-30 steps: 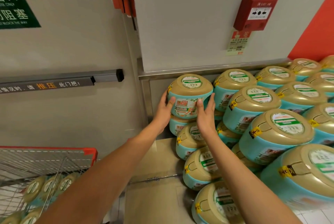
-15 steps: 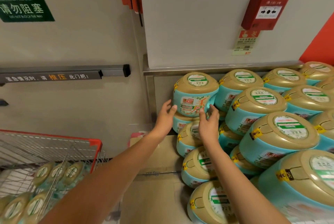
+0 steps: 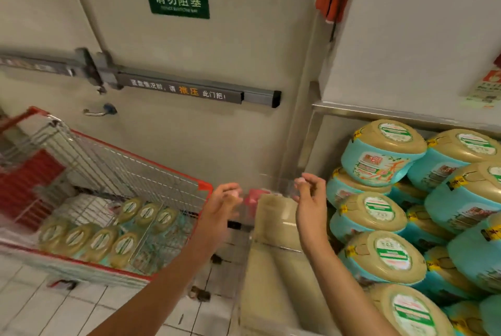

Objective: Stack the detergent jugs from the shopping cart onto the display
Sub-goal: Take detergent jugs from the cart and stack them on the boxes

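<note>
The detergent jugs [image 3: 108, 238] are lying gold tops up, rowed along the shopping cart [image 3: 200, 186], left of both hands. The left hand [image 3: 222, 208] is hovering nearer, by the cart's red corner, the right hand [image 3: 309, 200] farther off, both loosely curled and empty. A second ago they were clasping the placed jug [image 3: 382, 154] right of the cart; now they're swinging cartward.

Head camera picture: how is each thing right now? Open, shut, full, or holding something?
Left hand: open, holding nothing.
Right hand: open, holding nothing.
Top teal detergent jug with tan lid: lid on, resting on the display pile, untouched.
Red-rimmed wire shopping cart: partly full.
Teal jugs in the cart: upright, lids on.
Beige emergency exit door: looks shut.
</note>
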`<state>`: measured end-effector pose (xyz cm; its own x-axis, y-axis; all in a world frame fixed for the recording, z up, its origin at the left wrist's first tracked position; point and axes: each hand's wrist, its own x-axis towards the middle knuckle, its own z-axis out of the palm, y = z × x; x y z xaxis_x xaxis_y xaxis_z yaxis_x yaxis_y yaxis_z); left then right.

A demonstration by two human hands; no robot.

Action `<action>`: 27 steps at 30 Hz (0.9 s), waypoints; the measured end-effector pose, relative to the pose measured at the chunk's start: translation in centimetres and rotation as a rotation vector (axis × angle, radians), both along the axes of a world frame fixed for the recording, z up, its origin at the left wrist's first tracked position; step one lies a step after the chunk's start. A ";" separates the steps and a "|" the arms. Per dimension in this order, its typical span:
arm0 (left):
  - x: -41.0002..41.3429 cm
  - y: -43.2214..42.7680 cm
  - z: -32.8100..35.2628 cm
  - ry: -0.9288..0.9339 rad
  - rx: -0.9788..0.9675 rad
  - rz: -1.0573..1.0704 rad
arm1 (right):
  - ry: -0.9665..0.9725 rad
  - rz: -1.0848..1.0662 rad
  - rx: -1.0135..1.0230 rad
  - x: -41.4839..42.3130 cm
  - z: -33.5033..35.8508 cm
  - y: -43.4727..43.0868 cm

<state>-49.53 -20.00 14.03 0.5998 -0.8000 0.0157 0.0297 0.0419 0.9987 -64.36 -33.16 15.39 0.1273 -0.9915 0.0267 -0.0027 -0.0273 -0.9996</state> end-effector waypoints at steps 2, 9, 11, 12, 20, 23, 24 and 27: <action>3.5 4.5 -0.2 -0.011 -0.005 0.064 | -0.033 0.104 -0.011 3.6 -0.1 3.1; 15.2 19.9 -0.8 0.009 0.027 0.271 | 0.031 0.454 -0.002 14.7 -0.8 14.9; 17.6 24.4 -1.2 0.011 0.048 0.314 | 0.067 0.554 -0.022 16.8 -1.1 18.3; 18.5 26.7 -1.4 0.015 0.055 0.332 | 0.079 0.602 -0.034 17.8 -1.3 20.0; 23.0 41.7 -4.4 0.065 0.177 0.513 | 0.202 0.838 0.024 23.7 -5.1 28.9; 24.1 44.7 -5.9 0.075 0.232 0.554 | 0.230 0.882 0.072 25.8 -6.5 29.9; 24.5 45.3 -6.3 0.086 0.245 0.570 | 0.243 0.898 0.081 26.4 -7.0 30.0; 26.1 46.4 -7.2 0.129 0.275 0.614 | 0.286 0.924 0.114 28.5 -8.9 29.7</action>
<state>-23.42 26.45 6.78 0.9296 -0.2788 -0.2411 0.2010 -0.1650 0.9656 -35.88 -3.47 6.44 0.8431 -0.4923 -0.2162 -0.2718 -0.0434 -0.9614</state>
